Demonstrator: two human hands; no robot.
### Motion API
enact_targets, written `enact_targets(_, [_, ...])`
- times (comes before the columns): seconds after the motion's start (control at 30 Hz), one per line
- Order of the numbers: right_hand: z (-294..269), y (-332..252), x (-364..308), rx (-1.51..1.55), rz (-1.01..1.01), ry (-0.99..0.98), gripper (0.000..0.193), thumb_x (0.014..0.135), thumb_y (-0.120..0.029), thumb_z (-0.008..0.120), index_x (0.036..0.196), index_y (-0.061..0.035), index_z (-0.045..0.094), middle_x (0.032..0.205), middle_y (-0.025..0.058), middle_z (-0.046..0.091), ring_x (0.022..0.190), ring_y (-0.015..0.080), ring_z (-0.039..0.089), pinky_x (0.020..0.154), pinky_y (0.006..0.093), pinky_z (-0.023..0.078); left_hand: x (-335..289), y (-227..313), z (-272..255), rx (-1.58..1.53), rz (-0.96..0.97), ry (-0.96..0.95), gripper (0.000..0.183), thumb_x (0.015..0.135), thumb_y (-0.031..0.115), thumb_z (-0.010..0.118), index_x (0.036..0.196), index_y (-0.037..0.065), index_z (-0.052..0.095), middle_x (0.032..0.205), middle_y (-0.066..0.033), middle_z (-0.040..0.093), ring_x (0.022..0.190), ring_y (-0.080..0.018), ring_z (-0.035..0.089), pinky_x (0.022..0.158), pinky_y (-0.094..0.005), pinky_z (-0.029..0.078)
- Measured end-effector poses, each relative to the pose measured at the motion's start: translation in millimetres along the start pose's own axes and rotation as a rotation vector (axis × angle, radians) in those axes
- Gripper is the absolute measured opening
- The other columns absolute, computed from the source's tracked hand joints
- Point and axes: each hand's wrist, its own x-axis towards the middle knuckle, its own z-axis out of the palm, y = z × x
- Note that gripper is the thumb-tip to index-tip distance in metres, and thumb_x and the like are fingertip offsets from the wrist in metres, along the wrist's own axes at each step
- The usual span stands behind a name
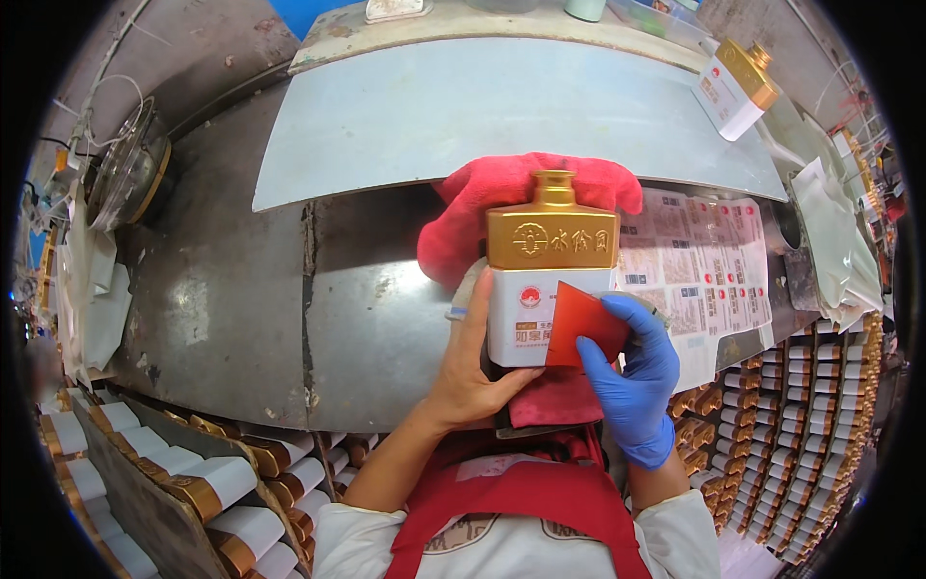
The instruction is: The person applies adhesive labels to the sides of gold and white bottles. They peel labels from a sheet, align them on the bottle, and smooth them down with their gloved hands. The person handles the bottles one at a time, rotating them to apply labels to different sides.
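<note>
A flat bottle with a gold shoulder and neck and a white body stands or leans in front of me, its printed face toward me. My bare left hand grips it by the lower left side and bottom corner. In my right hand, gloved in blue, an orange-red scraper is pinched between thumb and fingers. Its flat blade lies across the lower right of the bottle's white face and hides part of the print. Behind and below the bottle, a pink-red cloth is bunched up.
Right of the bottle lies a sheet of printed labels. Another gold-and-white bottle stands at the far right on the pale board. Racked bottles fill both lower sides. A round glass-and-metal device is at the left.
</note>
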Motion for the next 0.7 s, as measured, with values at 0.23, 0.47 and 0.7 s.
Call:
enact_targets(0.23, [-0.7, 2.3, 3.2, -0.087, -0.047, -0.014, 0.039, 0.076, 0.005, 0.069, 0.113, -0.0038, 0.059, 0.107, 0.011, 0.062, 0.096, 0.0195, 0.061, 0.084, 0.0305, 0.049, -0.9, -2.2, 1.4, 0.003, -0.018, 0.001, 0.112, 0.066, 0.01, 0.083, 0.147, 0.001, 0.007, 0.15, -0.019, 0.017, 0.135, -0.0282, 0.032, 0.107, -0.0405, 0.032])
enact_targets(0.47, [-0.6, 1.3, 5.0, -0.107, -0.071, -0.04, 0.039, 0.077, 0.005, 0.069, 0.114, -0.0034, 0.059, 0.108, 0.0124, 0.062, 0.097, 0.0223, 0.062, 0.085, 0.0319, 0.049, 0.8, -0.6, 1.7, -0.061, -0.014, 0.016, 0.11, 0.067, 0.009, 0.082, 0.147, 0.001, 0.008, 0.148, -0.017, 0.022, 0.133, -0.0271, 0.034, 0.105, -0.0401, 0.034])
enact_targets(0.7, [-0.1, 1.0, 7.2, -0.16, -0.106, -0.055, 0.04, 0.078, 0.004, 0.068, 0.116, -0.0026, 0.057, 0.108, 0.0136, 0.062, 0.098, 0.0248, 0.062, 0.085, 0.0327, 0.049, 0.4, -3.2, 5.3, -0.132, -0.001, 0.023, 0.109, 0.068, 0.007, 0.081, 0.147, 0.002, 0.006, 0.148, -0.0158, 0.021, 0.131, -0.0271, 0.035, 0.104, -0.0405, 0.037])
